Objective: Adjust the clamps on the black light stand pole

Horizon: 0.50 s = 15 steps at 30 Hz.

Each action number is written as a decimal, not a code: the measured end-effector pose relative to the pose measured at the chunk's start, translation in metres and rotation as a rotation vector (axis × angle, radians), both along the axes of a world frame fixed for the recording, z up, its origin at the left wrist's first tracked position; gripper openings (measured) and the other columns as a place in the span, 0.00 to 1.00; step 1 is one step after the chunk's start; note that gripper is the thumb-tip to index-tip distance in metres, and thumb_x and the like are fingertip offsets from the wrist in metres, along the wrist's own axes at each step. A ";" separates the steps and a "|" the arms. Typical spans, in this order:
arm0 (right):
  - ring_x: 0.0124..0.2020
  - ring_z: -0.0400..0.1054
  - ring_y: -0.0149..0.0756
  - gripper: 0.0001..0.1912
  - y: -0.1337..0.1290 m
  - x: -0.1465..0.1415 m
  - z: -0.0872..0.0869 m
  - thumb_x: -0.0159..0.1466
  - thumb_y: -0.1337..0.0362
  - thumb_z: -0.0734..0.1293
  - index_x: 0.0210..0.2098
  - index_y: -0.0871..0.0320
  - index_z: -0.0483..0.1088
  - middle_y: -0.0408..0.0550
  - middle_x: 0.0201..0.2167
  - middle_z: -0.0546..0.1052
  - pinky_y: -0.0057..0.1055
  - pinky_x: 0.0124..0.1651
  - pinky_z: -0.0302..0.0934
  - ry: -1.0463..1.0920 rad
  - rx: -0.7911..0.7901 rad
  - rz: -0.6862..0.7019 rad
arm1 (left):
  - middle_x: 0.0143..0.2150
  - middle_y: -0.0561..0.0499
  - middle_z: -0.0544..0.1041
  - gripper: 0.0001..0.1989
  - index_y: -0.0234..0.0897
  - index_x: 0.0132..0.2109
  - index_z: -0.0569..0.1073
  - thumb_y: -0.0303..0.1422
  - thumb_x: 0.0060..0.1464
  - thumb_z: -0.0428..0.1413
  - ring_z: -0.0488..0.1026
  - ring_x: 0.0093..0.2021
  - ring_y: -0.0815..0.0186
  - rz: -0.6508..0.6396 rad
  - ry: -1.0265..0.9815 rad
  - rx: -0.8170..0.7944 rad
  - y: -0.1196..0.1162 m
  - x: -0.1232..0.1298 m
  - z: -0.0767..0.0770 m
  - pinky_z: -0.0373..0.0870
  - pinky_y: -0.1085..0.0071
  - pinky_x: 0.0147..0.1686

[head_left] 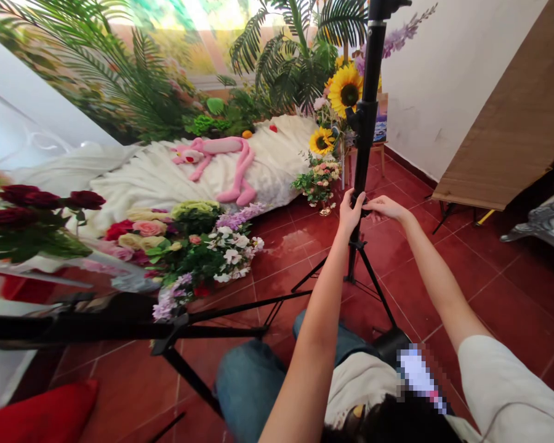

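A black light stand (361, 154) rises upright in front of me on spread tripod legs. My left hand (349, 212) is wrapped round its pole at a lower collar, thumb against the near side. Just to the right, my right hand (386, 208) has its fingers bent together against the same spot on the pole. Whatever sits between those fingertips is hidden. Higher up the pole, another collar (364, 115) has a small knob sticking out leftward.
A second black stand (120, 326) lies across the lower left. Artificial flowers (180, 234) crowd beside a white draped bed (281, 147) with a pink plush toy (224, 146). A brown board (484, 135) leans at right. Red tiles (443, 271) cover the floor.
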State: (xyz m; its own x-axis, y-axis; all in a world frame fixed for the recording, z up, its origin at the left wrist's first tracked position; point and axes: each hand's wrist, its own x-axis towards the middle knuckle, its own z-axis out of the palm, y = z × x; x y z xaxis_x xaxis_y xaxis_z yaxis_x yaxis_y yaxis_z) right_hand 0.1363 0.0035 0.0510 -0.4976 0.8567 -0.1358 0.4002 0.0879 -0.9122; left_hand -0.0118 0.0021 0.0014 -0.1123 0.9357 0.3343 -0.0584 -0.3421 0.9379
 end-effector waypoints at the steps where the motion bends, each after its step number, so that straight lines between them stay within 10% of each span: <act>1: 0.15 0.60 0.26 0.25 -0.002 -0.003 -0.006 0.55 0.43 0.69 0.21 0.61 0.72 0.45 0.13 0.71 0.24 0.21 0.51 0.022 0.019 -0.037 | 0.46 0.46 0.79 0.22 0.38 0.52 0.73 0.48 0.58 0.58 0.76 0.47 0.64 0.009 0.007 -0.006 0.001 0.000 -0.001 0.71 0.66 0.52; 9: 0.25 0.65 0.34 0.29 -0.021 -0.052 -0.059 0.66 0.44 0.53 0.23 0.58 0.68 0.47 0.21 0.71 0.29 0.31 0.56 0.154 0.599 -0.729 | 0.44 0.46 0.78 0.23 0.38 0.52 0.72 0.49 0.58 0.58 0.76 0.43 0.64 0.021 0.080 0.007 0.011 -0.003 -0.007 0.73 0.69 0.44; 15: 0.25 0.63 0.34 0.29 -0.023 -0.055 -0.061 0.68 0.46 0.52 0.26 0.58 0.70 0.47 0.21 0.70 0.28 0.32 0.54 0.130 0.626 -0.749 | 0.46 0.45 0.80 0.20 0.39 0.54 0.73 0.45 0.59 0.57 0.78 0.45 0.62 0.002 0.212 0.015 0.007 -0.014 0.001 0.75 0.67 0.45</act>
